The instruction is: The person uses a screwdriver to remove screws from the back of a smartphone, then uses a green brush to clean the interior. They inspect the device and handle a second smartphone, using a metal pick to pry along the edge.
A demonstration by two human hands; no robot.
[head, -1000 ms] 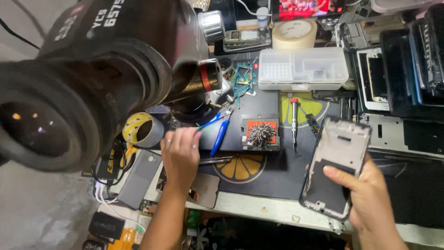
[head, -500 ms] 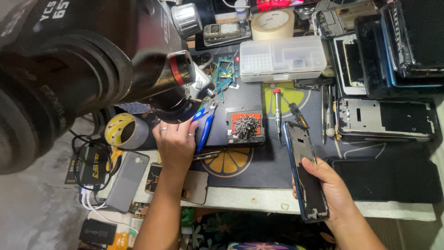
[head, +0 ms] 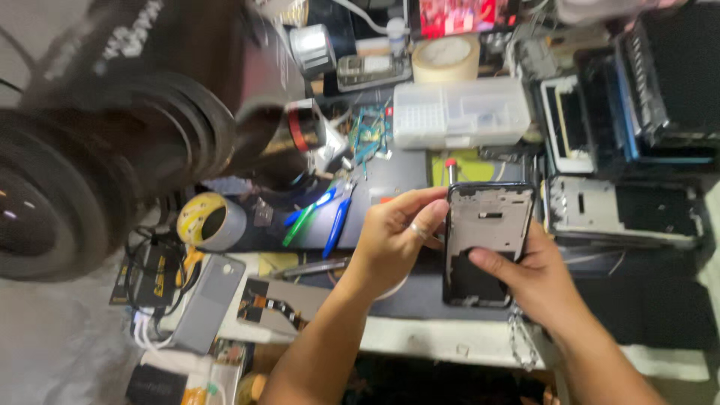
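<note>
Just right of the frame's centre, both hands hold an opened phone frame [head: 487, 240] above the work mat: the right hand [head: 536, 277] grips its lower right edge with the thumb laid across the dark lower half, and the left hand [head: 394, 240] has its fingers curled onto the upper left edge, a ring showing on one finger. As far as can be judged, the phone is already stripped down (its inner side is bare, a pale metal plate above and a dark cavity below), and whatever is to be fitted or taken out is not yet in hand, since neither hand holds a tool. The frame looks rigid, thin and glossy-edged. Left of the hands lie blue-handled tweezers [head: 339, 225] and a green-handled tool [head: 300, 223], slim and smooth. A roll of grey and yellow tape [head: 210, 221] sits at centre left, and a translucent plastic parts box [head: 461, 112] with many small cells stands at the upper centre. Another bare phone chassis [head: 622, 214] lies flat at the right, matt grey. A large black microscope [head: 97, 150], blurred, fills the upper left.
</note>
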